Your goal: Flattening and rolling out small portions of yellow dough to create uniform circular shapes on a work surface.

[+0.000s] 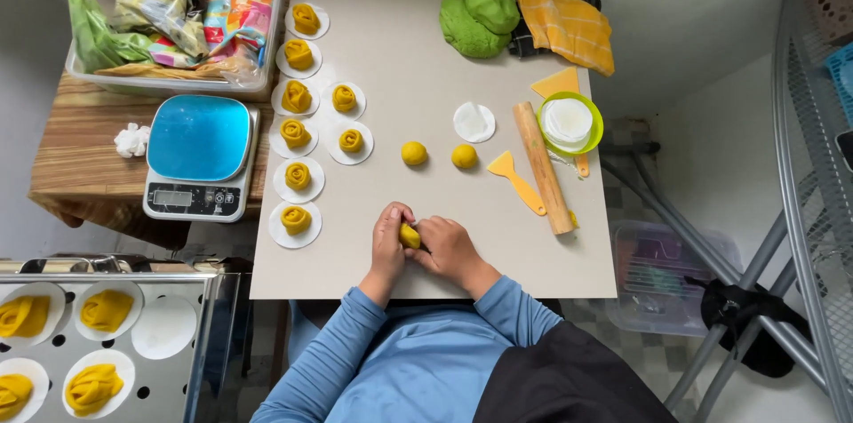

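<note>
Yellow dough piece (409,235) pinched between left hand (389,241) and right hand (446,248), low at centre frame on the grey board (418,76). Fingers of both curled close round it. Two yellow dough balls (414,154) just above, apart from the hands; wooden rolling pin (543,168) and yellow scraper (514,179) off to the right. Rolled yellow buns on paper rounds (297,220) ranged along the left edge, nearest one just beside the left hand. Green dough lump (478,19) at top. Blue kitchen scale (200,156) left of the board; perforated steamer tray (187,370) lower left.
</note>
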